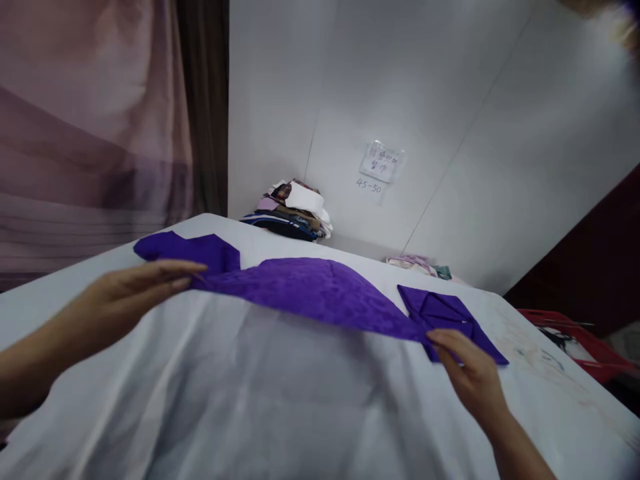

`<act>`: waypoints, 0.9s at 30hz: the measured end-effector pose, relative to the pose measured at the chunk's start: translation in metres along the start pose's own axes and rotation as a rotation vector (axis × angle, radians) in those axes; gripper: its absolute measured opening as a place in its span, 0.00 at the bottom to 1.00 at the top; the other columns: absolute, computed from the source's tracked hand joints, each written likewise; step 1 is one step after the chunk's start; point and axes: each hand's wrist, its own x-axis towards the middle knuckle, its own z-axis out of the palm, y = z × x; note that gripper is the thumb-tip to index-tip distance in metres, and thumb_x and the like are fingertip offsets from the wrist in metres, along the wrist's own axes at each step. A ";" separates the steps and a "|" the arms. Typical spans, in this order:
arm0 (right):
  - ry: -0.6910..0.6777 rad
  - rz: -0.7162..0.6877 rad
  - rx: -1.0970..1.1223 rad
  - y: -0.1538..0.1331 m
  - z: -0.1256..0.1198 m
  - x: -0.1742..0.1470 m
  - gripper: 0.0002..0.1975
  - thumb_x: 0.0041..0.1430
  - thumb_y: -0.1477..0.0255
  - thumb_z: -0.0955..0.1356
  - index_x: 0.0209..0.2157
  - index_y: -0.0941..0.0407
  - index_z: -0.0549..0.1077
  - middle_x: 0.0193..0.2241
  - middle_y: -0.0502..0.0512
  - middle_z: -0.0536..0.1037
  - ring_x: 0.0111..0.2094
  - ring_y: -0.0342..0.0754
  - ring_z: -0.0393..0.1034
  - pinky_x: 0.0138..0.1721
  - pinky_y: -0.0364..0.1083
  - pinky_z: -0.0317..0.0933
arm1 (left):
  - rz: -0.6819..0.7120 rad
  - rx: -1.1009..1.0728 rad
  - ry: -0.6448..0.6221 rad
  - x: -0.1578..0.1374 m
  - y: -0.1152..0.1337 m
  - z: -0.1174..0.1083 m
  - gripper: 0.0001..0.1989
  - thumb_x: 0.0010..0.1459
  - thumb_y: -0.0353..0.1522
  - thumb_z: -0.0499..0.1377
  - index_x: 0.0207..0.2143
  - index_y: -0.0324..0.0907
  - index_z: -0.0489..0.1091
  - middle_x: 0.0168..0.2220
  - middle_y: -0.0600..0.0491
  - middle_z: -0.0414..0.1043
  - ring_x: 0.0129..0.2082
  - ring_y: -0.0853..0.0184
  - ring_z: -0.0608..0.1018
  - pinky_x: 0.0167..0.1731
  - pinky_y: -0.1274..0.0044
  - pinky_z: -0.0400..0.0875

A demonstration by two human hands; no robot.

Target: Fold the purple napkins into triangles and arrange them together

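A purple cloth (320,287) with a faint tonal pattern is stretched between my two hands, its near edge drawn nearly straight. My left hand (143,287) pinches its left corner between thumb and fingers. At the right corner, my right hand (467,367) has the cloth between thumb and fingertips. Just beyond my left hand lies a plain purple folded cloth (200,252), partly covered by that hand. Another folded purple piece (450,317), with creased flaps, rests beside and behind my right hand.
The white-covered table (280,400) fills the foreground. A pile of folded clothes (295,210) sits at the back near the wall, with more fabric (415,263) to its right. A red basket (580,340) stands at the right edge. A pinkish curtain (95,120) hangs at left.
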 end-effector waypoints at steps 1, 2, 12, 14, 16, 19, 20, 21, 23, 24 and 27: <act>-0.047 0.029 0.021 0.001 0.009 -0.020 0.09 0.58 0.71 0.63 0.37 0.52 0.75 0.35 0.55 0.78 0.37 0.49 0.74 0.38 0.49 0.70 | -0.021 0.000 -0.095 -0.011 -0.011 0.005 0.23 0.43 0.53 0.56 0.36 0.50 0.75 0.36 0.59 0.78 0.38 0.62 0.78 0.43 0.72 0.72; -0.094 0.060 0.039 0.001 0.017 -0.038 0.09 0.58 0.71 0.63 0.37 0.52 0.75 0.34 0.55 0.78 0.37 0.50 0.74 0.39 0.49 0.70 | -0.038 -0.018 -0.198 -0.022 -0.019 0.009 0.22 0.42 0.53 0.56 0.34 0.52 0.76 0.36 0.59 0.78 0.39 0.61 0.78 0.44 0.71 0.72; -0.558 0.341 0.238 -0.017 0.043 -0.113 0.12 0.54 0.75 0.60 0.31 0.51 0.75 0.31 0.54 0.77 0.36 0.51 0.73 0.38 0.51 0.68 | -0.158 0.013 -0.595 -0.092 -0.062 0.042 0.14 0.49 0.47 0.52 0.34 0.63 0.75 0.39 0.62 0.77 0.43 0.59 0.77 0.45 0.70 0.71; -0.587 0.384 0.264 -0.014 0.042 -0.115 0.12 0.52 0.75 0.60 0.31 0.50 0.75 0.31 0.54 0.77 0.36 0.52 0.73 0.39 0.52 0.68 | -0.167 -0.002 -0.609 -0.096 -0.067 0.043 0.13 0.48 0.47 0.52 0.33 0.64 0.75 0.39 0.62 0.77 0.42 0.58 0.77 0.45 0.69 0.71; -0.609 0.425 0.296 -0.012 0.041 -0.116 0.14 0.50 0.76 0.61 0.32 0.50 0.75 0.32 0.54 0.77 0.36 0.52 0.73 0.40 0.52 0.67 | -0.172 -0.021 -0.617 -0.098 -0.071 0.044 0.13 0.48 0.47 0.53 0.33 0.64 0.75 0.38 0.61 0.78 0.41 0.57 0.78 0.44 0.68 0.72; -0.642 0.476 0.361 -0.013 0.041 -0.113 0.16 0.47 0.78 0.60 0.33 0.49 0.75 0.32 0.52 0.78 0.36 0.52 0.73 0.41 0.50 0.67 | -0.175 -0.041 -0.627 -0.099 -0.075 0.044 0.12 0.49 0.46 0.53 0.33 0.64 0.75 0.38 0.61 0.78 0.41 0.57 0.78 0.43 0.68 0.72; -0.651 0.486 0.381 -0.015 0.041 -0.111 0.17 0.46 0.79 0.60 0.32 0.49 0.75 0.32 0.52 0.78 0.35 0.51 0.73 0.40 0.50 0.67 | -0.178 -0.040 -0.630 -0.098 -0.074 0.043 0.12 0.49 0.46 0.53 0.33 0.64 0.75 0.38 0.61 0.78 0.41 0.58 0.78 0.44 0.69 0.72; -0.652 0.492 0.396 -0.016 0.041 -0.108 0.16 0.46 0.79 0.60 0.31 0.50 0.75 0.31 0.51 0.78 0.35 0.51 0.73 0.40 0.49 0.67 | -0.182 -0.038 -0.629 -0.096 -0.073 0.042 0.12 0.49 0.46 0.53 0.33 0.64 0.75 0.38 0.61 0.78 0.41 0.58 0.78 0.44 0.69 0.72; -0.620 0.486 0.405 -0.017 0.039 -0.101 0.14 0.49 0.77 0.61 0.30 0.50 0.75 0.29 0.51 0.78 0.33 0.50 0.74 0.37 0.47 0.68 | -0.185 -0.030 -0.603 -0.091 -0.067 0.039 0.13 0.48 0.47 0.53 0.33 0.64 0.75 0.38 0.62 0.78 0.41 0.59 0.78 0.44 0.70 0.72; -0.577 0.478 0.397 -0.017 0.038 -0.098 0.12 0.51 0.76 0.61 0.30 0.51 0.75 0.29 0.52 0.78 0.33 0.50 0.74 0.37 0.46 0.68 | -0.183 -0.030 -0.579 -0.088 -0.062 0.037 0.13 0.47 0.47 0.53 0.33 0.64 0.75 0.38 0.62 0.78 0.41 0.59 0.78 0.44 0.70 0.72; -0.392 0.470 0.327 -0.009 0.034 -0.091 0.09 0.55 0.69 0.63 0.32 0.52 0.76 0.31 0.54 0.78 0.34 0.50 0.74 0.37 0.46 0.69 | -0.175 -0.050 -0.497 -0.076 -0.047 0.029 0.14 0.46 0.49 0.53 0.32 0.63 0.76 0.37 0.63 0.78 0.41 0.60 0.78 0.45 0.71 0.72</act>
